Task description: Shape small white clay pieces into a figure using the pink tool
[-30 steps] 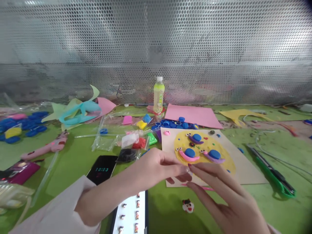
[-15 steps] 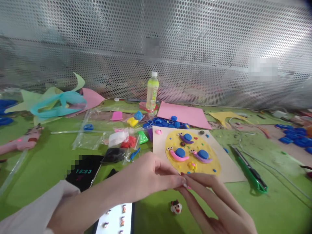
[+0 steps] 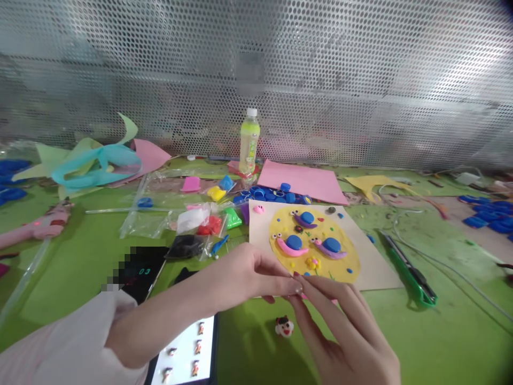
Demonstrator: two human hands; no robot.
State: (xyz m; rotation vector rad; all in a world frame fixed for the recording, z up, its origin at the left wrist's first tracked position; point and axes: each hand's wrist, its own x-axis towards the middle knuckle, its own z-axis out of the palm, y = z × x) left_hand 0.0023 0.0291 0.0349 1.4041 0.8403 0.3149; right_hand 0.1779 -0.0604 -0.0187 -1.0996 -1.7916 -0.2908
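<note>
Here, left to right: your left hand [image 3: 244, 274], just past the phone [image 3: 140, 270], pinches thumb to fingertips on what looks like a small pink bit [image 3: 303, 294]. A clay figure [image 3: 284, 326] lies just below. Your right hand [image 3: 348, 342] nips the same bit at the snail card [image 3: 379, 262] near edge.

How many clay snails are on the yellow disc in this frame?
3, all on the yellow disc: far snail, near-left snail, near-right snail. None seems hidden.
</note>
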